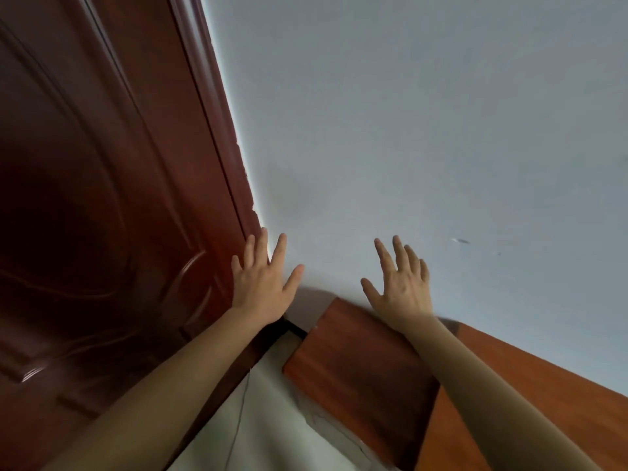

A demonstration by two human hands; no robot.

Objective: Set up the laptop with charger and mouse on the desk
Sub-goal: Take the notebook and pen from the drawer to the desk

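Observation:
Both my hands are raised in front of me with fingers spread and straight, holding nothing. My left hand (263,280) is in front of the door's edge, and my right hand (401,283) is before the pale wall, above the corner of the reddish-brown wooden desk (356,375). Only the desk's side panel and a strip of its top show. No laptop, charger or mouse is in view.
A dark red-brown panelled door (102,198) fills the left. A pale grey wall (424,113) fills the upper right. Light floor tiles (272,430) with a crack show between the door and the desk.

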